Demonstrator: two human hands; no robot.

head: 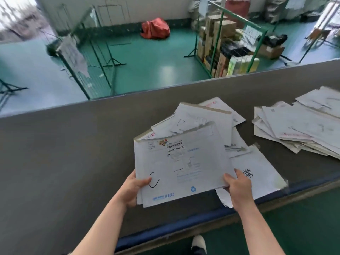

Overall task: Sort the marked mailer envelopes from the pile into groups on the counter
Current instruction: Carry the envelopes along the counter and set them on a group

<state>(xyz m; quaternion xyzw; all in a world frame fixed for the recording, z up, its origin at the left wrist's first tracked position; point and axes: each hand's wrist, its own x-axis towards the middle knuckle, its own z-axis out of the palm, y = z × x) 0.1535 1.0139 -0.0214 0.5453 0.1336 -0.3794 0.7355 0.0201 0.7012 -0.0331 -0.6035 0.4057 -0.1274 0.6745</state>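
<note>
I hold a small stack of white mailer envelopes (182, 162) above the grey counter (64, 153). The top one carries a barcode label and a hand-drawn "C" mark. My left hand (135, 188) grips the stack's lower left corner, thumb on top beside the mark. My right hand (237, 186) grips the lower right corner, thumb on top. Under and behind the stack lies a loose pile of envelopes (202, 116). One envelope with a black written character (257, 172) lies to the right. A second group of envelopes (298, 127) is spread at the counter's far right.
The counter has a blue front edge (184, 223). Beyond its far edge is a green floor with green wire cages (230, 45) holding cartons, and a red sack (155, 28). My shoe (198, 242) shows below the counter.
</note>
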